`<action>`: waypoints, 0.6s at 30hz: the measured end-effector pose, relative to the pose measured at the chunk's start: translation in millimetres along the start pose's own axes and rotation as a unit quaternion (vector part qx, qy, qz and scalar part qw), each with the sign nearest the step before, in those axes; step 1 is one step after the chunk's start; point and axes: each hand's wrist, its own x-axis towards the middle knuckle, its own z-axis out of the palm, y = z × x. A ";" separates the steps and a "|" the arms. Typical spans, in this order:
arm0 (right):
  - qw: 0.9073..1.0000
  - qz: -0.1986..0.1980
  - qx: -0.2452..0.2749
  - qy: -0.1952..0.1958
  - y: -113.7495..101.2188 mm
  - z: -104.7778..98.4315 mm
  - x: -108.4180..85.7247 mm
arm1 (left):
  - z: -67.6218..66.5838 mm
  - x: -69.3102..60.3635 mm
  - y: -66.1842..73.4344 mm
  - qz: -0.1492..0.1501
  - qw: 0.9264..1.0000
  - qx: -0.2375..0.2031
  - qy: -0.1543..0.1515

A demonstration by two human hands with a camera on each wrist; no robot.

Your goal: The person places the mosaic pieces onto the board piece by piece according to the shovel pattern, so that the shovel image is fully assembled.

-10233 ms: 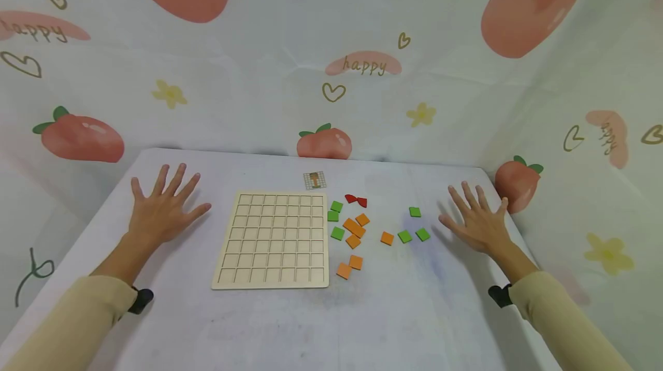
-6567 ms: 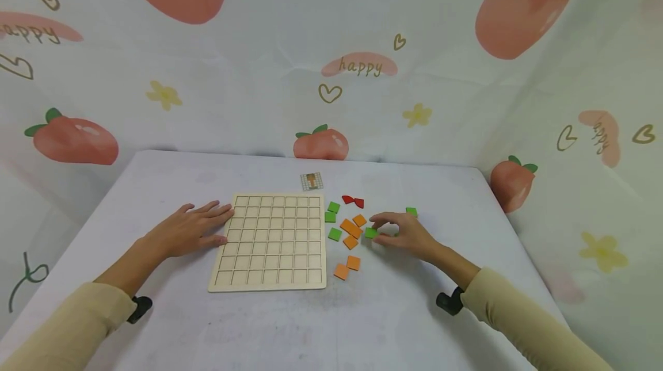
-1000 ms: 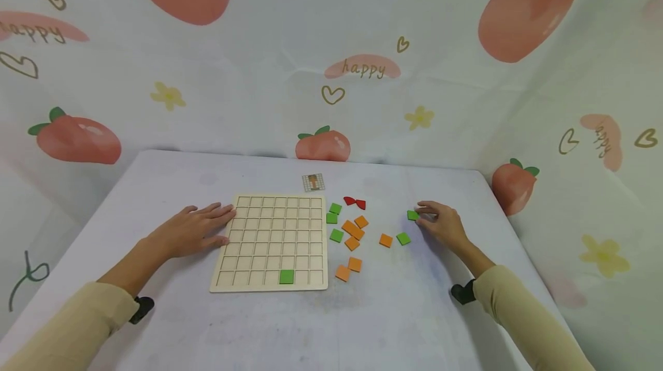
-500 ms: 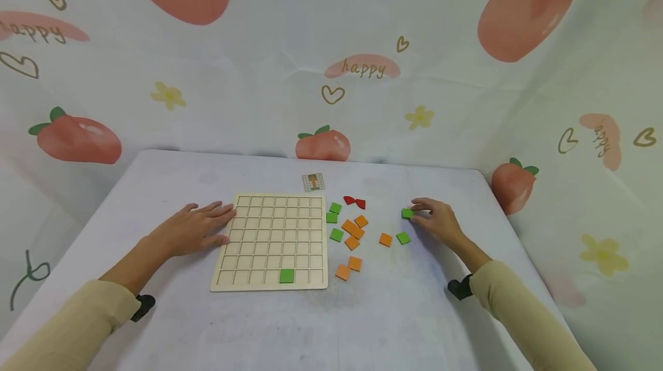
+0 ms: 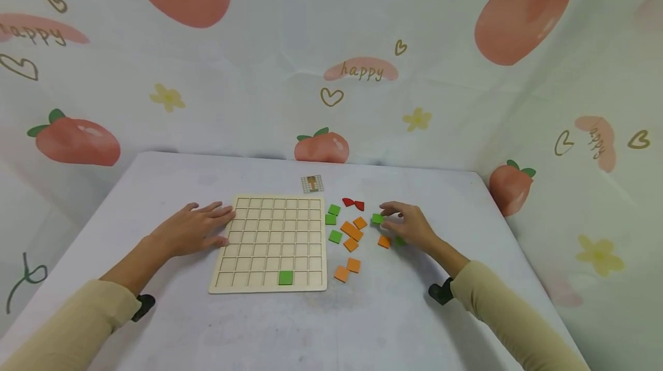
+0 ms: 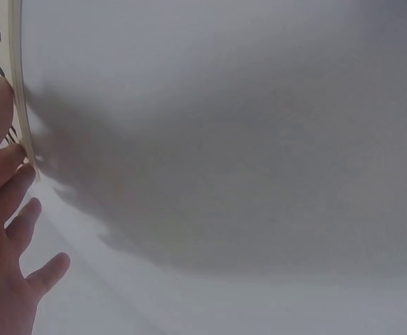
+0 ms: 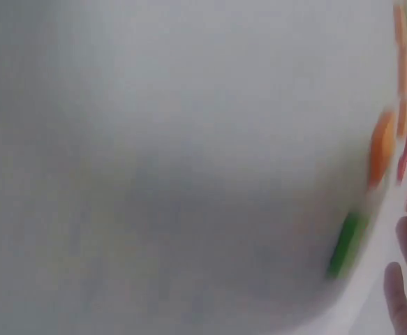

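Note:
A pale wooden board (image 5: 269, 287) with a grooved grid lies left of centre in the head view. One green square tile (image 5: 285, 278) sits in its front row. My left hand (image 5: 189, 230) rests at the board's left edge, fingers fairly straight and touching the rim; the left wrist view shows these fingertips (image 6: 4, 105) on the edge. To the right of the board, my right hand (image 5: 411, 226) pinches another green tile (image 5: 377, 219) between thumb and fingers, over the table. The right wrist view is blurred and catches only part of that hand.
Several orange tiles (image 5: 354, 265) and green tiles (image 5: 335, 237) lie right of the board. Two red pieces (image 5: 354, 204) are behind them, and a small printed grid card (image 5: 312, 184) lies behind the board. A patterned cloth (image 5: 259, 72) hangs behind the table.
Since ten seconds ago, a green tile has come onto the board's front row. In the last second, my right hand has carried a second green tile leftward. My left hand stays at the board.

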 end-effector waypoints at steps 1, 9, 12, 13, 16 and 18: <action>1.000 -0.004 0.006 -0.005 -5.4 3.3 0.8 | 0.2 -0.1 -0.1 0.000 1.000 -0.001 -0.001; 0.997 -0.046 0.034 -0.044 -43.3 32.3 15.0 | 1.3 -1.1 -1.9 -0.001 1.000 0.003 -0.002; 0.995 -0.083 0.034 -0.052 -54.1 42.5 19.8 | 1.9 -0.7 -2.2 0.000 1.000 0.002 -0.002; 0.993 -0.094 0.034 -0.055 -57.6 45.7 20.6 | 2.1 -0.6 -2.3 0.001 1.000 0.002 -0.002; 0.988 -0.133 0.037 -0.062 -68.1 53.8 20.1 | 2.6 -0.2 -2.1 0.004 1.000 0.004 0.000; 0.987 -0.142 0.040 -0.070 -74.3 59.8 17.8 | 2.8 0.1 -1.8 0.006 1.000 0.006 0.002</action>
